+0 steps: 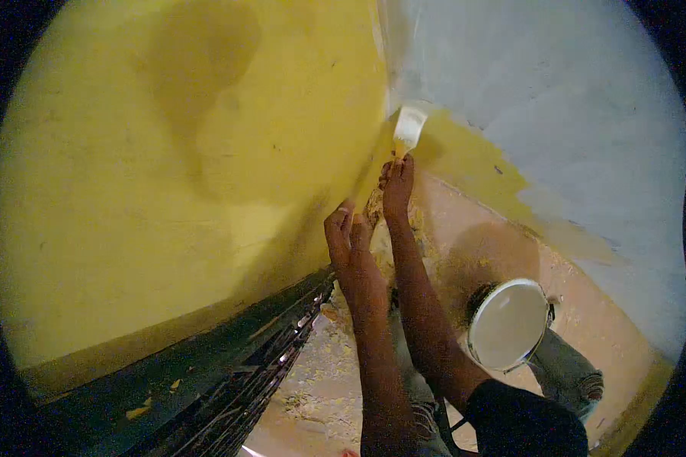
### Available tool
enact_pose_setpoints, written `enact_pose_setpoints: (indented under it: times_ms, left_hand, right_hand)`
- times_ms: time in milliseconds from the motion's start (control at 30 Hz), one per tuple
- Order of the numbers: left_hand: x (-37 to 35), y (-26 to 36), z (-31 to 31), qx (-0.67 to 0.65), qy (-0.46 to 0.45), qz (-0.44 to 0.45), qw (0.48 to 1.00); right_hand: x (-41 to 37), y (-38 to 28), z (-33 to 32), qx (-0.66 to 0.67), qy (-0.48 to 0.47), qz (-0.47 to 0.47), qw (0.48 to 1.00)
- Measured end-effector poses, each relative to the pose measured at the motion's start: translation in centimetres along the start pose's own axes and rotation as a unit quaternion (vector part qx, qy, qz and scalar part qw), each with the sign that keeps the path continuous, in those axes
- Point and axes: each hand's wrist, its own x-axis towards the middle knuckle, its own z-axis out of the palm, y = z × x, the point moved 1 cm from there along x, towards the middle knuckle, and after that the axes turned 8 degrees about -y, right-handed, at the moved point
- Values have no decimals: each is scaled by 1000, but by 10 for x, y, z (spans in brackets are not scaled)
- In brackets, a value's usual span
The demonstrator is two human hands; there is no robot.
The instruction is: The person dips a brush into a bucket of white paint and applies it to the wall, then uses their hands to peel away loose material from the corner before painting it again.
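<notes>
My right hand (398, 186) is closed round the yellow handle of a wide scraper (411, 126), whose pale blade points up against the wall corner. The blade is near the line where yellow paint meets the grey-white wall. Lower and to the left, my left hand (349, 234) is held beside the yellow wall (206, 175), its fingers curled; a ring shows on one finger. Whether those fingers hold anything is hard to make out.
A round bucket (508, 324) with whitish contents stands at the lower right by my knee. Yellow flakes lie on the floor (320, 381). Dark metal bars (267, 373) run along the lower left. The grey-white wall (579, 129) rises on the right.
</notes>
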Motion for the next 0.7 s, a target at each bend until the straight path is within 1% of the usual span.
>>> enact_pose_setpoints:
  times_ms: [33, 67, 100, 133, 167, 200, 233, 267, 333, 367, 400, 433, 467, 500, 533, 567, 600, 633, 700]
  left_hand:
    - [-1, 0, 0, -9, 2, 6, 1000]
    - [-2, 0, 0, -10, 2, 6, 1000]
    - [-1, 0, 1, -8, 2, 8, 1000]
    - [0, 0, 1, -6, 3, 10, 1000]
    - [-1, 0, 2, -6, 4, 9, 1000]
    - [-1, 2, 4, 2, -2, 10, 1000]
    - [-2, 2, 6, 9, -8, 10, 1000]
    - [-1, 2, 6, 12, -7, 8, 1000]
    - [0, 1, 6, -9, -1, -4, 1000]
    - [0, 0, 5, -8, -2, -5, 1000]
    - [1, 0, 5, -3, -6, 5, 1000]
    - [1, 0, 5, 2, -9, 17, 1000]
    - [0, 0, 6, 1, -10, 16, 1000]
    - [1, 0, 6, 11, -18, 20, 1000]
    - [0, 0, 7, 22, -27, 23, 999]
    - [0, -2, 6, 25, -26, 21, 999]
    - [0, -4, 6, 5, -22, 30, 999]
    - [1, -5, 6, -18, -19, 40, 999]
    - [0, -4, 8, -21, -17, 28, 999]
  right_hand:
    - [8, 31, -19, -28, -19, 4, 999]
    - [11, 62, -37, -28, -19, 3, 999]
    - [15, 98, -55, 141, -13, 104, 984]
    - [19, 131, -72, 304, -7, 202, 931]
    - [26, 169, -100, 304, -7, 203, 931]
    - [34, 205, -126, 285, -27, 289, 914]
    - [39, 225, -142, 264, -45, 372, 889]
    - [42, 228, -143, 265, -43, 375, 888]
    - [48, 224, -142, 291, 18, 330, 898]
    - [49, 211, -133, 291, 19, 330, 898]
    - [52, 186, -116, 316, -75, 256, 911]
    - [53, 151, -94, 335, -169, 178, 910]
    - [46, 101, -68, 227, -103, 175, 953]
    - [32, 40, -37, 116, -36, 169, 978]
    - [16, -13, -10, 118, -36, 170, 978]
    - [-3, -61, 11, 83, -21, 154, 984]
    - [-17, -85, 23, 48, -5, 137, 989]
    - [-26, -90, 29, 48, -5, 137, 989]
    - [-35, -97, 32, -21, -11, 20, 1000]
